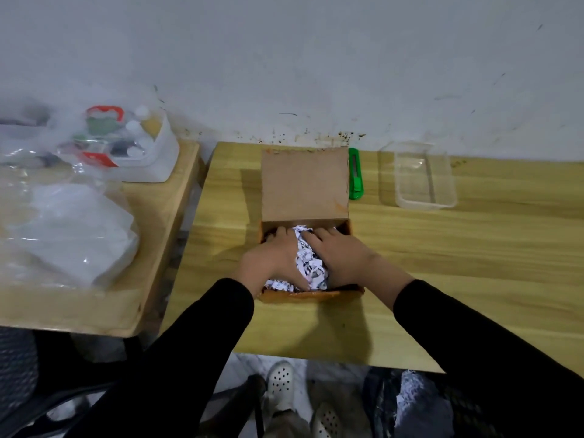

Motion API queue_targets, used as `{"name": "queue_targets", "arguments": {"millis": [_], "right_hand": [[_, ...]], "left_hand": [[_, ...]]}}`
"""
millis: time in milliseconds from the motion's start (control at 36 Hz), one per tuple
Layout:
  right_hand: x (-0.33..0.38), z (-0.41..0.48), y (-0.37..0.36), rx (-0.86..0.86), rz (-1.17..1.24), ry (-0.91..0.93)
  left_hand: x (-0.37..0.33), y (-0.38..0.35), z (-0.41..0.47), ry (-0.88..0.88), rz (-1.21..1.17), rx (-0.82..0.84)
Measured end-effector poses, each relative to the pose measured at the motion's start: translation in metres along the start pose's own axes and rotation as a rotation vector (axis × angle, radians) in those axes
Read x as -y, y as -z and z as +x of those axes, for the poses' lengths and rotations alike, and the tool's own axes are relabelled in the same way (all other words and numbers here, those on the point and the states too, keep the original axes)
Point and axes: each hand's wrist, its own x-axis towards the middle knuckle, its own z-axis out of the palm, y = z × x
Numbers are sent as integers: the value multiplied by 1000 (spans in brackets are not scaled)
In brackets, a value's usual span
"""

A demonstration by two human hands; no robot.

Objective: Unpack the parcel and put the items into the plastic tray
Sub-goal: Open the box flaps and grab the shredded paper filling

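A brown cardboard parcel sits open in the middle of the wooden table, its lid folded back toward the wall. It is stuffed with shredded white paper. Both hands are sunk into the box. My left hand presses into the shreds on the left side, and my right hand on the right, with the fingers curled around the wad of paper between them. Any items under the paper are hidden. A clear plastic tray stands empty at the back right of the box.
A green utility knife lies beside the lid. On a second table to the left are plastic bags and a white bin holding small bottles. A bag of shredded paper is on the floor.
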Motion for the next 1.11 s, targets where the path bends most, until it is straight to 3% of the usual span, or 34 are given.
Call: {"name": "queue_targets", "arguments": {"millis": [111,306,667,1111], "right_hand": [[4,0,4,-1,20,-46],[6,4,10,44,67,-93],[10,1,4,47,104,-149],[13,-1,18,70,124,-143]], "left_hand": [[0,-4,1,-15,53,-93],[2,-4,6,-19,4,-79],[5,6,5,-28,-30,134],[5,-6,8,-21,-86,34]]}}
